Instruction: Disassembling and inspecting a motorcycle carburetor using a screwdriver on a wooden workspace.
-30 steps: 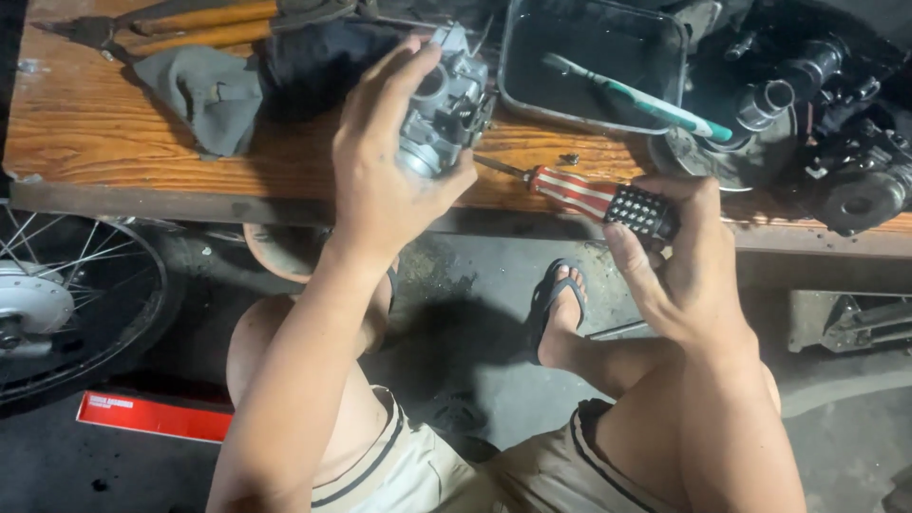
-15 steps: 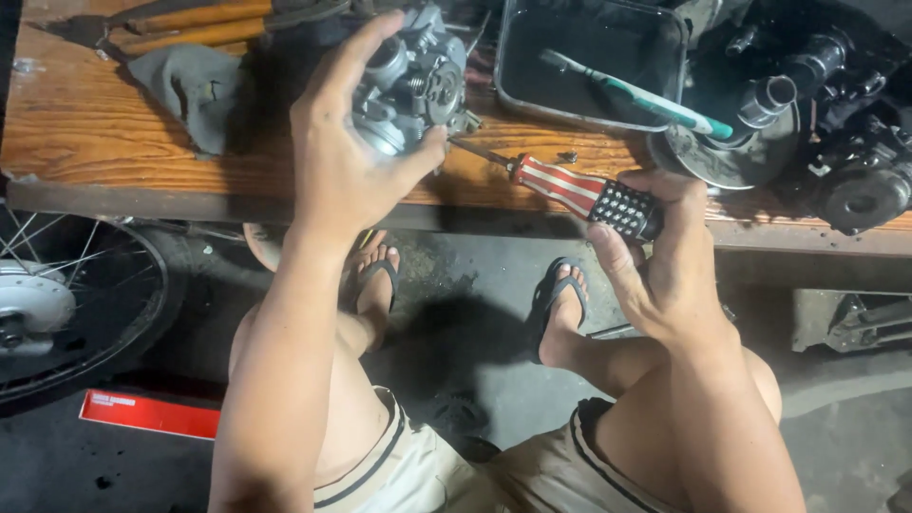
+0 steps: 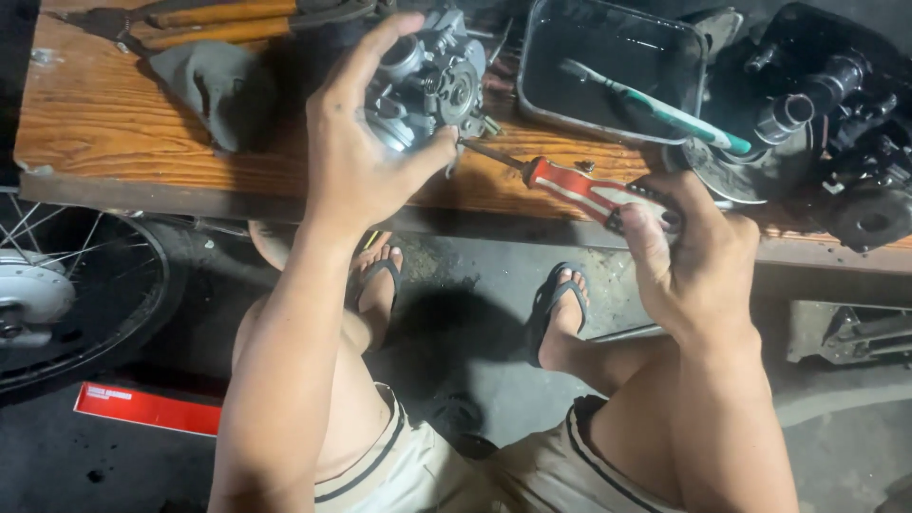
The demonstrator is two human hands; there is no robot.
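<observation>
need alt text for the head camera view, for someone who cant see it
Seen from above, a seated person's left hand grips a small metal carburetor over a wooden bench, while the right hand holds a red-handled screwdriver with its tip at the part. A dark tray holding a toothbrush sits behind.

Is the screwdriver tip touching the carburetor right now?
Touching. The head view shows the screwdriver in the right hand, its tip meeting the carburetor that the left hand holds, no gap visible.
</observation>
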